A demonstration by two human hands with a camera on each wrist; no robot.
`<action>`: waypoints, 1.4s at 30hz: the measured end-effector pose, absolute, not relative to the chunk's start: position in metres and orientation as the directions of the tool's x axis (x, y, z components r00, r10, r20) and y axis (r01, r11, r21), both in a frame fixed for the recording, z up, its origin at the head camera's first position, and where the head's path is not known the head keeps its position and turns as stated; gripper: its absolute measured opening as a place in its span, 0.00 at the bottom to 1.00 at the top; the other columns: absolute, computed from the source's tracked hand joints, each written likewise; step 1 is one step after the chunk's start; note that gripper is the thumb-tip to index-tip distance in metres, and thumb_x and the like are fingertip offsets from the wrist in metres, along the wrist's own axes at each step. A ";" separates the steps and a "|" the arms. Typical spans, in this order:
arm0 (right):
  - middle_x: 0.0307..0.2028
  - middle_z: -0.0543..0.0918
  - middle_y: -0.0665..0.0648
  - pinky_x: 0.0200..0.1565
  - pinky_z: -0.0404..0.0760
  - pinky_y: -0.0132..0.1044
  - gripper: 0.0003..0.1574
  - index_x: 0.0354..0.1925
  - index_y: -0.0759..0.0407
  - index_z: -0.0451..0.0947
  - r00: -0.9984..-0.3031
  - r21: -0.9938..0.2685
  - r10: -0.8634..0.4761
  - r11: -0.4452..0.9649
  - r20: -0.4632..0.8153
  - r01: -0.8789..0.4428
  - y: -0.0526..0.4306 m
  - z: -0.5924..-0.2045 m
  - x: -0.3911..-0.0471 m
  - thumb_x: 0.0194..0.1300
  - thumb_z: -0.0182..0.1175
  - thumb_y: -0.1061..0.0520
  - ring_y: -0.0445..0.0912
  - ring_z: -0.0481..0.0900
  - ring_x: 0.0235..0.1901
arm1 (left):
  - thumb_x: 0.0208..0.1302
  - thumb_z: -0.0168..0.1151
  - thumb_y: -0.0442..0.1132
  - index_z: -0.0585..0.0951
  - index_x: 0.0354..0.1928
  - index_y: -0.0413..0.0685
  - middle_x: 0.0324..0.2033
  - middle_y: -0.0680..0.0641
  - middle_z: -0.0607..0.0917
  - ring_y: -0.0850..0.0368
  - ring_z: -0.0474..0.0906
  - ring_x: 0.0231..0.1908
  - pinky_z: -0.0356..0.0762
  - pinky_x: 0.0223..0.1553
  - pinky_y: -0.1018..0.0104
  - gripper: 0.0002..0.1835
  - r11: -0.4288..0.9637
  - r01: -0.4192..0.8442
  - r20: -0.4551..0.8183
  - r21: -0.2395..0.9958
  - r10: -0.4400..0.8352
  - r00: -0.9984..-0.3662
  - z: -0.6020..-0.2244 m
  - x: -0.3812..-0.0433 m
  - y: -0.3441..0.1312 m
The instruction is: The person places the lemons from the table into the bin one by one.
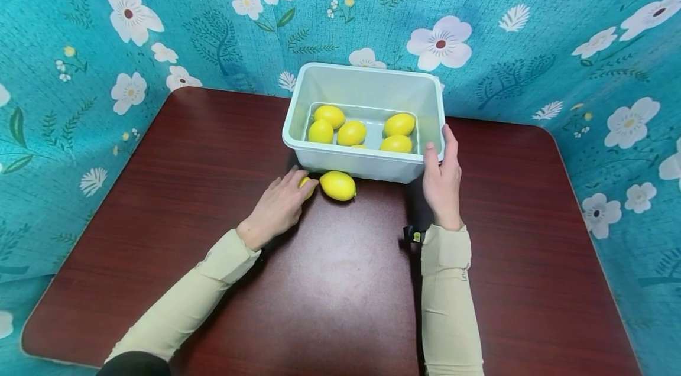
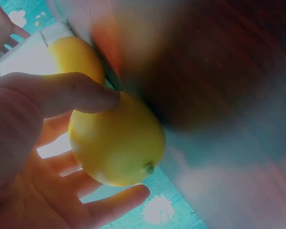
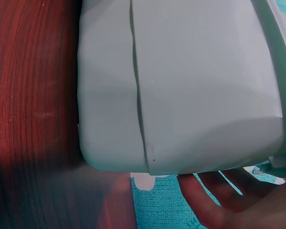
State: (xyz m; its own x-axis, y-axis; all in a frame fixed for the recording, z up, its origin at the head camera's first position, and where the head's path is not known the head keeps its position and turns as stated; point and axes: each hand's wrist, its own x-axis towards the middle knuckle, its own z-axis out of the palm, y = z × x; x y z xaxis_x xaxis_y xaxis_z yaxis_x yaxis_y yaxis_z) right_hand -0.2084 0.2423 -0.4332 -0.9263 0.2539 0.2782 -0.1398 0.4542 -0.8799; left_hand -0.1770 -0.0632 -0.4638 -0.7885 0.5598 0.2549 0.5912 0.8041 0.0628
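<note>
My left hand [image 1: 276, 207] is low at the front left of a pale plastic bin [image 1: 351, 164]. It grips a lemon [image 2: 119, 143], the thumb across its upper side and the fingers behind it; in the head view the hand covers most of this fruit. Just to its right, a second lemon [image 1: 338, 185] lies on the table against the bin's front wall. My right hand [image 1: 444, 187] holds the bin's front right corner, thumb over the rim and fingers along the right side. Inside the bin lie several lemons [image 1: 351, 133], in a left group and a right pair.
The dark red wood-grain table [image 1: 340, 281] has rounded corners. A turquoise flowered cloth [image 1: 340, 15] hangs behind it and along both sides. The bin stands near the table's back edge. A small black strap piece [image 1: 412, 235] shows beside the right cuff.
</note>
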 end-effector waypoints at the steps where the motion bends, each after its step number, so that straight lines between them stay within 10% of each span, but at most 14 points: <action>1: 0.64 0.60 0.42 0.61 0.61 0.43 0.33 0.67 0.40 0.50 -0.926 -0.880 0.254 0.454 0.278 -0.140 0.242 -0.433 -0.208 0.66 0.43 0.41 0.40 0.61 0.61 | 0.54 0.53 0.27 0.72 0.52 0.47 0.46 0.44 0.73 0.43 0.68 0.52 0.75 0.37 0.50 0.21 0.808 0.587 0.248 0.055 0.558 -0.792 -0.464 -0.177 -0.063; 15: 0.65 0.59 0.56 0.62 0.59 0.48 0.32 0.67 0.57 0.50 -0.932 -0.893 0.253 0.431 0.260 -0.132 0.227 -0.404 -0.192 0.68 0.43 0.51 0.50 0.60 0.62 | 0.52 0.55 0.27 0.72 0.51 0.46 0.45 0.43 0.72 0.43 0.69 0.47 0.75 0.38 0.53 0.21 0.813 0.581 0.261 0.039 0.553 -0.791 -0.464 -0.176 -0.062; 42: 0.66 0.59 0.54 0.61 0.59 0.48 0.32 0.67 0.54 0.50 -0.937 -0.903 0.247 0.411 0.247 -0.129 0.226 -0.404 -0.190 0.68 0.42 0.50 0.49 0.59 0.62 | 0.55 0.53 0.28 0.73 0.48 0.46 0.42 0.44 0.73 0.46 0.70 0.40 0.75 0.30 0.55 0.17 0.818 0.575 0.293 0.014 0.547 -0.784 -0.467 -0.175 -0.060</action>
State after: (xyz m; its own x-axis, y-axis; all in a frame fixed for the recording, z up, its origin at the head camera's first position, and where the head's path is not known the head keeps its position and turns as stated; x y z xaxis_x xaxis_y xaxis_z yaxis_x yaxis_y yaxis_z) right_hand -0.1898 0.2263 -0.4037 -0.9372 0.2466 0.2465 -0.1293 0.4107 -0.9025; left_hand -0.1753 -0.0600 -0.4672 -0.7843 0.5470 0.2928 0.5754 0.8177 0.0137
